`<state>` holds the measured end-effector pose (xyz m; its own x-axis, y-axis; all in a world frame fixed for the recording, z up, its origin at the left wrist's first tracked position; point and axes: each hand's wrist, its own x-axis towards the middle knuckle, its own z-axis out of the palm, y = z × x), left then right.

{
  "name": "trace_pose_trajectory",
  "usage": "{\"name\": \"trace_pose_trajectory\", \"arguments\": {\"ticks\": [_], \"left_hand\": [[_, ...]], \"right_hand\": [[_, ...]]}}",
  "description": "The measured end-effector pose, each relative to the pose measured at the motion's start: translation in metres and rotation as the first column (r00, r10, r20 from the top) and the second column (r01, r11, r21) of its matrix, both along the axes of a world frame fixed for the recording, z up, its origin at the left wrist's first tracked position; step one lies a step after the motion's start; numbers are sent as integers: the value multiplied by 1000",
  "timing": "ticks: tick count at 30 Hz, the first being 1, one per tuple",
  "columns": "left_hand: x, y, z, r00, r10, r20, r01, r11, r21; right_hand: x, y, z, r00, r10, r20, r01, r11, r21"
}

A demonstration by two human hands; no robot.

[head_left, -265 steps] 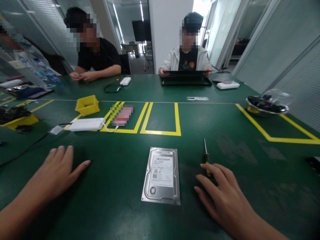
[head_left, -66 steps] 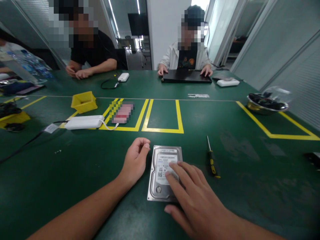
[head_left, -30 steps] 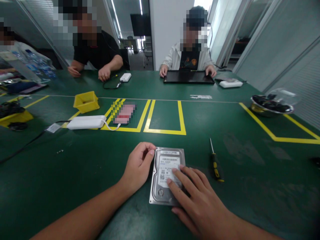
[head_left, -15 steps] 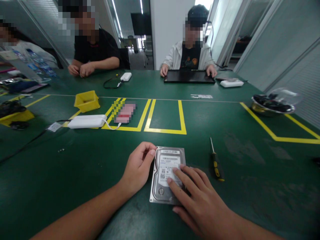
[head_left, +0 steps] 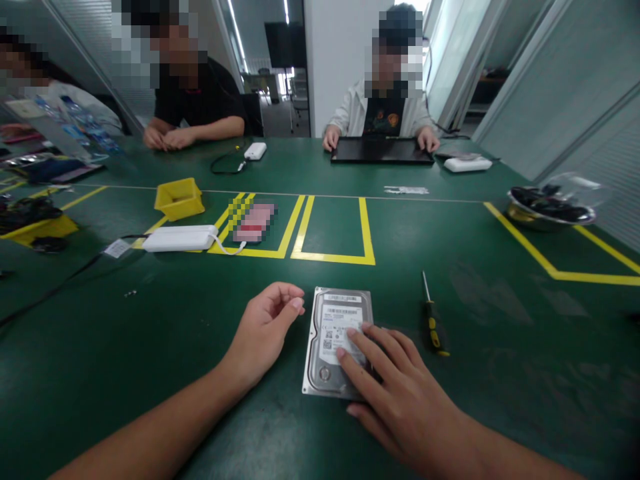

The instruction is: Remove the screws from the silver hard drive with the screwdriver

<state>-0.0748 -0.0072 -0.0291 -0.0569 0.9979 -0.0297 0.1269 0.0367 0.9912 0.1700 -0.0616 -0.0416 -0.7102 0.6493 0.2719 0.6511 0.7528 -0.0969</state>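
Note:
A silver hard drive (head_left: 336,319) lies label up on the green table (head_left: 200,347) in front of me. My right hand (head_left: 395,393) rests flat on its lower right part, fingers stretched out over the label. My left hand (head_left: 265,327) sits just left of the drive, a small gap away, with the fingers curled and thumb and forefinger pinched together; what they hold, if anything, is too small to see. A screwdriver with a black and yellow handle (head_left: 433,325) lies on the table to the right of the drive, touched by neither hand.
Yellow tape rectangles (head_left: 334,257) mark the table beyond the drive. A yellow bin (head_left: 179,198), a white box with a cable (head_left: 180,238) and tiny loose parts (head_left: 131,293) are at the left. A metal bowl (head_left: 547,212) stands far right. Two people sit opposite, one at a laptop (head_left: 383,151).
My left hand has drawn back a little to the left, off the drive's upper left corner, with its fingers still pinched. My right hand stays on the drive.

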Motion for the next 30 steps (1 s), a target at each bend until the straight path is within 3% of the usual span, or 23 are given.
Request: {"name": "trace_pose_trajectory", "arguments": {"ticks": [5,13,21,25,30], "left_hand": [[-6,3,-1,999,-36,-29,37,999,6],[-13,2,-1,951,-278,-133,274,960,-49],[-21,4,0,914,-360,-187,359,932,-44],[-27,8,3,839,-430,-333,454,891,-6],[-32,14,7,711,-504,-490,602,797,54]], "right_hand": [[0,1,0,1000,7,-4,-7,1000,-16],[0,2,0,999,19,48,-17,999,-29],[1,2,2,998,25,57,-25,1000,-17],[2,2,2,998,29,49,-29,1000,-4],[1,3,3,998,38,44,-38,999,-2]]}}
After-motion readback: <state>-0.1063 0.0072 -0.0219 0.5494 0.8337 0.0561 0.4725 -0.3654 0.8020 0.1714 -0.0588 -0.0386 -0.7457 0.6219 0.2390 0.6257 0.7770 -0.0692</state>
